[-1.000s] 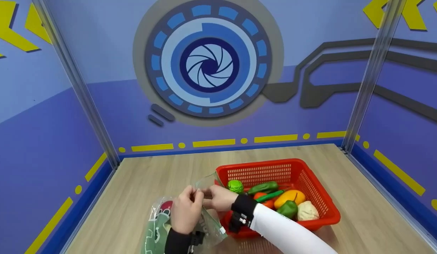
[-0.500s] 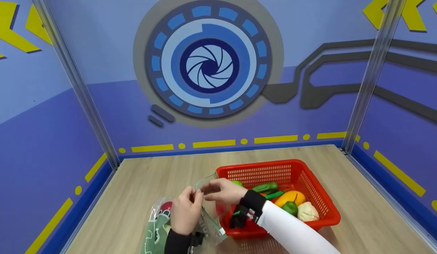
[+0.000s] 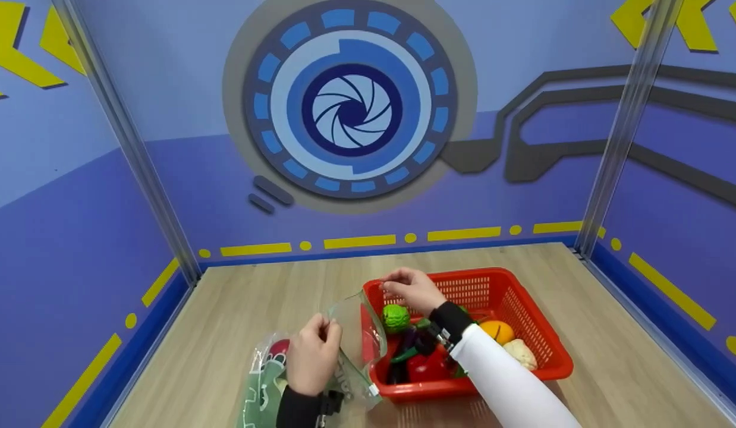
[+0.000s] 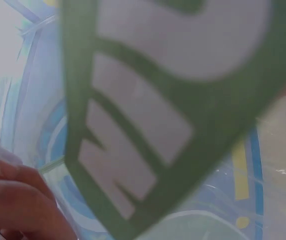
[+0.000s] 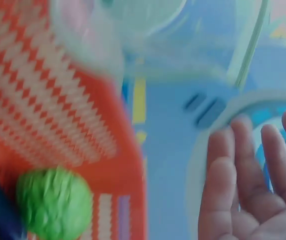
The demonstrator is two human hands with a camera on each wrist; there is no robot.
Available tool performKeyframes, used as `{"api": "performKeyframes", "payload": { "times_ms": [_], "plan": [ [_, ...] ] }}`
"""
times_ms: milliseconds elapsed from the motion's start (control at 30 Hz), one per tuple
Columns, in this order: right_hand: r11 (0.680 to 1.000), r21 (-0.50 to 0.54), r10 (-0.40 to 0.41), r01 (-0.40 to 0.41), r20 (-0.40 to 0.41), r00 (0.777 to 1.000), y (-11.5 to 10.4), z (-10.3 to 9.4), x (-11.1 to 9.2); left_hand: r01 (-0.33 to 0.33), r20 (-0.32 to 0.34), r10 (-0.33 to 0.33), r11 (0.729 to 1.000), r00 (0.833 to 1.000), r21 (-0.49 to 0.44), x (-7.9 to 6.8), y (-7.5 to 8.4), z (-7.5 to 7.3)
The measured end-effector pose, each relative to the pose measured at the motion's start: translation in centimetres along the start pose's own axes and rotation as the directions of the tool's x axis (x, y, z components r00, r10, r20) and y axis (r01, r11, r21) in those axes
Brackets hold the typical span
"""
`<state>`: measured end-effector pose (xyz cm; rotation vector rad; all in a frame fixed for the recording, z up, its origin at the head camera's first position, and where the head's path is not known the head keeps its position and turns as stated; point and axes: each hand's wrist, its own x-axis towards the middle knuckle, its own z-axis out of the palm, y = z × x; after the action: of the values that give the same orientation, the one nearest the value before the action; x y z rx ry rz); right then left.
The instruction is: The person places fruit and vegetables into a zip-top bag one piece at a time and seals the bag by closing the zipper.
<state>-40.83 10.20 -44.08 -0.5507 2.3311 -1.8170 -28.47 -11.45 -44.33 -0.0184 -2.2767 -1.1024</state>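
My left hand (image 3: 314,353) pinches the upper edge of a clear zip bag (image 3: 351,380) with green print between thumb and fingers. The bag's mouth gapes toward the basket, its white slider (image 3: 374,389) at the lower end. White letters on a green print (image 4: 183,110) fill much of the left wrist view. Over the back left rim of the red basket (image 3: 427,392) is my right hand (image 3: 417,290), nothing in it. In the right wrist view its fingers (image 5: 220,187) are loosely extended, apart from the bag.
Inside the basket lie a green leafy ball like a cabbage (image 3: 396,318), a dark eggplant (image 3: 398,371), a red vegetable (image 3: 427,365), an orange one (image 3: 497,331) and a whitish one (image 3: 521,354). Printed walls (image 3: 166,196) enclose the wooden table (image 3: 255,297).
My right hand has let go of the bag's edge and moved right and up, over the basket's back left. The bag's mouth has spread wider. My left hand stays in place.
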Motion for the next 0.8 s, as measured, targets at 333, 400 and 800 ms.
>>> {"api": "performKeyframes", "payload": {
  "times_ms": [333, 400, 800],
  "plan": [
    [0.979, -0.19, 0.053, -0.076, -0.124, 0.991, 3.1, -1.3, 0.9, 0.043, 0.034, -0.043, 0.999, 0.998, 0.006, 0.2, 0.1, -0.1],
    [0.964, -0.25, 0.06, -0.091, -0.127, 0.99, 3.4, -1.2, 1.0, 0.05, 0.038, -0.05, 0.999, 0.998, 0.007, 0.2, 0.2, -0.1],
    [0.826, -0.546, 0.156, -0.144, -0.025, 0.987, 4.5, -0.1, 1.9, 0.026, 0.023, -0.026, 1.0, 0.999, -0.003, 0.1, 0.1, 0.2]
  ]
}}
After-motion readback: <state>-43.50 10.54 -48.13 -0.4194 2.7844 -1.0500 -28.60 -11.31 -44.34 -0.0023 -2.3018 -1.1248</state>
